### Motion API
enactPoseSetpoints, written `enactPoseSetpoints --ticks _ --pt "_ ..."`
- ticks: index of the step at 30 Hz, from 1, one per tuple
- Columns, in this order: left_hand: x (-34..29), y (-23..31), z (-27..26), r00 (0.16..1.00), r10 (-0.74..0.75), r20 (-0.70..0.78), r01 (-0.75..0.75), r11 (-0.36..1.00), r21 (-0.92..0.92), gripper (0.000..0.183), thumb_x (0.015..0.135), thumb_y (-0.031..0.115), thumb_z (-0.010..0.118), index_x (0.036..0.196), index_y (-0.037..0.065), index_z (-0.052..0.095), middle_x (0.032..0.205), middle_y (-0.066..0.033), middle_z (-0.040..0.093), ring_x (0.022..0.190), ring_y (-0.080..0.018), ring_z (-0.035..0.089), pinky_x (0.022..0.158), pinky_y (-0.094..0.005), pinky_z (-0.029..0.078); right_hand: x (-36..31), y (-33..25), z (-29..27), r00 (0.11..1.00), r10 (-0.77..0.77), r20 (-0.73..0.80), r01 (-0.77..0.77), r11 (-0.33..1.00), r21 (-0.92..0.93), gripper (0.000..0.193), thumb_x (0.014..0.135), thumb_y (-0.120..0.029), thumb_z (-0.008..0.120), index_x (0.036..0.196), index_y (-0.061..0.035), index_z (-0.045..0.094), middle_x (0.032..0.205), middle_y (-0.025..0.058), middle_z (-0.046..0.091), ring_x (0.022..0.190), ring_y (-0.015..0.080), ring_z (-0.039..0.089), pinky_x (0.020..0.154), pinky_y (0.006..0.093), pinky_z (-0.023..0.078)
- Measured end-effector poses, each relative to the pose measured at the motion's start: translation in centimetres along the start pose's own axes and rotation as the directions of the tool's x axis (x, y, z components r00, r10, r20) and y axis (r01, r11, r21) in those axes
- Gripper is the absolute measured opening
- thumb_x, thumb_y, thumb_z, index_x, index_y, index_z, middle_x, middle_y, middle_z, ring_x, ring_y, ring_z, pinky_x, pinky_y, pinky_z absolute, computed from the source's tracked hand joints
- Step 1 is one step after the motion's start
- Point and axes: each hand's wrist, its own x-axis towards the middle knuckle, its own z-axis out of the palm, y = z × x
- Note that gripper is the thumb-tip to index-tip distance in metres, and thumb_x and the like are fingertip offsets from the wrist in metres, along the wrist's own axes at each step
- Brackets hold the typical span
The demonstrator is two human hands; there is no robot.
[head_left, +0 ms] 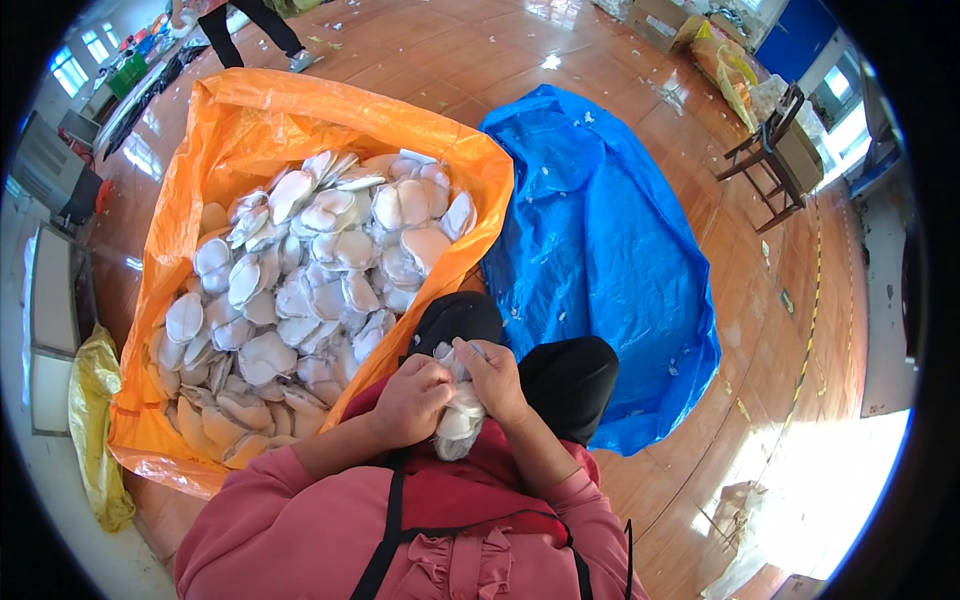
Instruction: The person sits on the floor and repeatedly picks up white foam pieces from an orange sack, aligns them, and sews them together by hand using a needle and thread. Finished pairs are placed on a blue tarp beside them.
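Above my lap, my left hand [413, 402] and my right hand [492, 380] are close together, both closed on a white bundle [461, 418]. The bundle looks soft, with thin, partly see-through material hanging below my fingers; exactly what it is I cannot make out. Right by my left arm, a large open orange sack [330, 97] holds a heap of rounded white and pale pads [340, 250]. Many of the pads lie in overlapping clusters with wispy edges. My palms and some fingertips are hidden.
A blue tarp-like sheet [610, 260] with small white scraps lies at my right. Farther right stands a wooden chair [772, 160]. A yellow sack [97, 430] leans at the left wall. Another person's legs [250, 30] show at the far left. Scraps dot the tiled floor [420, 40].
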Motion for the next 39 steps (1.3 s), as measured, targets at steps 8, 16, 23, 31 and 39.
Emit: enactPoseSetpoints --ticks 8,16,23,31,39 --pt "2.4 1.2 -1.9 0.925 -0.331 0.185 0.364 0.912 -0.188 0.033 0.071 0.018 0.078 0.092 0.004 0.057 0.089 -0.0103 0.059 0.082 -0.0318 0.058 0.072 -0.0413 0.047 0.1 0.8 0.7 0.977 0.128 -0.169 -0.076 0.956 0.284 0.03 0.097 -0.023 0.062 0.076 -0.0036 0.065 0.066 -0.0054 0.054 0.06 0.0024 0.044 0.052 0.0227 0.035" --pt "3.2 2.3 -1.8 0.94 -0.281 0.191 0.265 0.958 0.107 0.03 0.069 0.014 0.075 0.087 0.003 0.054 0.09 -0.0117 0.054 0.086 -0.0323 0.055 0.076 -0.0422 0.046 -0.1 0.4 0.9 0.973 0.143 -0.18 -0.093 0.961 0.261 0.03 0.097 -0.023 0.061 0.073 -0.005 0.064 0.066 -0.0053 0.055 0.058 0.0027 0.044 0.05 0.0236 0.034" --pt "1.1 1.3 -1.0 0.979 -0.044 0.199 0.027 0.996 0.089 0.019 0.07 0.005 0.067 0.084 0.005 0.054 0.085 -0.0097 0.051 0.083 -0.0309 0.053 0.077 -0.0404 0.046 -0.9 1.0 1.3 0.948 0.254 -0.191 -0.162 0.904 0.397 0.029 0.097 -0.024 0.062 0.072 -0.0078 0.065 0.064 -0.0057 0.055 0.055 0.0026 0.043 0.049 0.0235 0.032" --pt "1.3 1.2 -1.0 0.979 -0.166 0.12 0.162 0.986 0.044 0.025 0.072 0.013 0.072 0.088 0.004 0.055 0.086 -0.0102 0.053 0.084 -0.0313 0.054 0.074 -0.0382 0.046 0.4 1.1 1.0 0.946 0.262 -0.192 -0.17 0.903 0.395 0.029 0.096 -0.026 0.063 0.076 -0.0061 0.068 0.065 -0.0038 0.057 0.054 0.0041 0.045 0.049 0.0229 0.034" --pt "2.0 2.5 -0.5 0.95 -0.309 0.046 0.287 0.922 0.258 0.029 0.066 0.008 0.072 0.088 0.002 0.055 0.088 -0.0115 0.052 0.086 -0.0329 0.054 0.074 -0.0407 0.048 0.7 0.9 1.3 0.96 0.235 -0.15 -0.173 0.925 0.339 0.03 0.097 -0.028 0.062 0.078 -0.0056 0.069 0.064 -0.0035 0.056 0.051 0.0042 0.043 0.046 0.0227 0.031"
